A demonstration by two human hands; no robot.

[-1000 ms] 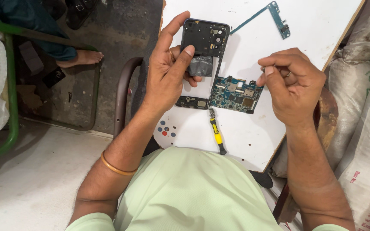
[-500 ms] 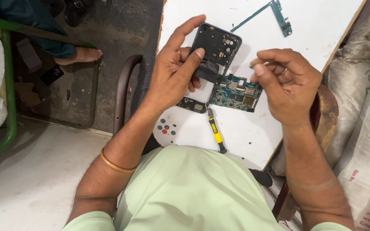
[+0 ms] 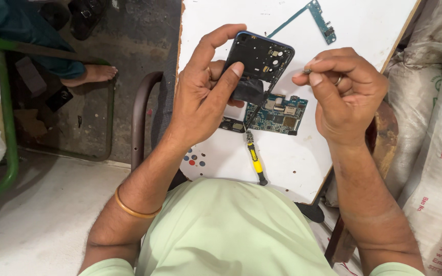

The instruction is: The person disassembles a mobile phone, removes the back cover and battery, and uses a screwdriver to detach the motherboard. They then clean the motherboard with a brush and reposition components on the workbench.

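My left hand (image 3: 205, 97) holds a black phone frame (image 3: 259, 59) tilted above the white table (image 3: 292, 158), thumb pressed on its lower part. My right hand (image 3: 346, 94) is beside the frame, to its right, with thumb and fingertips pinching a tiny metal part (image 3: 307, 71). Under the frame a blue-green circuit board (image 3: 277, 115) lies flat on the table. A yellow-handled screwdriver (image 3: 255, 161) rests just below the board, near the table's front edge.
A thin blue flex strip with a small board (image 3: 317, 18) lies at the far side of the table. Several coloured dots (image 3: 193, 159) mark its front left corner. White sacks (image 3: 436, 153) stand at the right. Another person's bare foot (image 3: 90, 74) is at the left.
My left hand has tilted the phone frame and carried it slightly right. My right hand rose a little, bringing the pinched part closer to the frame.
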